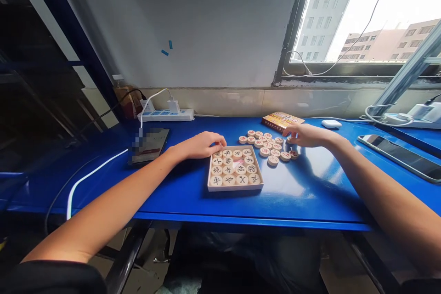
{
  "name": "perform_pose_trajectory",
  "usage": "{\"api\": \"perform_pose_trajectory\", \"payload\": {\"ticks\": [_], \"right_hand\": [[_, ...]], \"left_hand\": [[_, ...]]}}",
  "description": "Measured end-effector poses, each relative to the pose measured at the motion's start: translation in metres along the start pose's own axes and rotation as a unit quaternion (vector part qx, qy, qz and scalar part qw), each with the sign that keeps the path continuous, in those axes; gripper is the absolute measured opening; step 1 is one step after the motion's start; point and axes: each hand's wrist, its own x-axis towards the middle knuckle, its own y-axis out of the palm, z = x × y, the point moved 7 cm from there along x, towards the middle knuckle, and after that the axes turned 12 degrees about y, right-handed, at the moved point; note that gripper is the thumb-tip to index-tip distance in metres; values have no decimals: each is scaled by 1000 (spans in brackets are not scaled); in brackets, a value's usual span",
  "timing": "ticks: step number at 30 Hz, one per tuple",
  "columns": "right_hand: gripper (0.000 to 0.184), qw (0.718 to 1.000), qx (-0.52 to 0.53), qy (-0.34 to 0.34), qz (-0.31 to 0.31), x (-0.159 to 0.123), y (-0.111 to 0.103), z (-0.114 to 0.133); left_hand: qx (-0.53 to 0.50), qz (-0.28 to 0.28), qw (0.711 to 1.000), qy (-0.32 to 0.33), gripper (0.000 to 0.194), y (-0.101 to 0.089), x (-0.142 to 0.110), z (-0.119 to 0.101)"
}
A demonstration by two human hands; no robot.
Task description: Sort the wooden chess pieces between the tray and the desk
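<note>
A: Arrangement?
B: Apart: my left hand [206,144] at the far-left corner of the tray [236,188], near the front edge of the table [292,209]; my right hand [303,135] (both grips unclear) at loose discs [273,161], best lifted by the rims.

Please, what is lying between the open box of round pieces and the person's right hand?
In the head view, a group of loose round pieces lies on the blue table between the open box and the right hand.
</note>
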Motion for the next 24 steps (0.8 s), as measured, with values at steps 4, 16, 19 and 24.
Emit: {"api": "perform_pose_trajectory", "payload": {"ticks": [4, 16, 19, 24], "right_hand": [[30, 1000, 2, -18, -20, 6, 3, 5], [19, 950, 208, 105, -209, 10, -34, 17], [22, 915, 302, 98, -250, 34, -49, 59], [24, 836, 508, 35, -205, 102, -41, 148]], "left_hand": [[26, -29, 996, -78, 26, -14, -11, 35], [64, -70, 981, -168, 21, -10, -11, 62], [84, -56, 972, -210, 16, -16, -17, 69], [128, -8, 959, -254, 18, -26, -29, 74]]}}
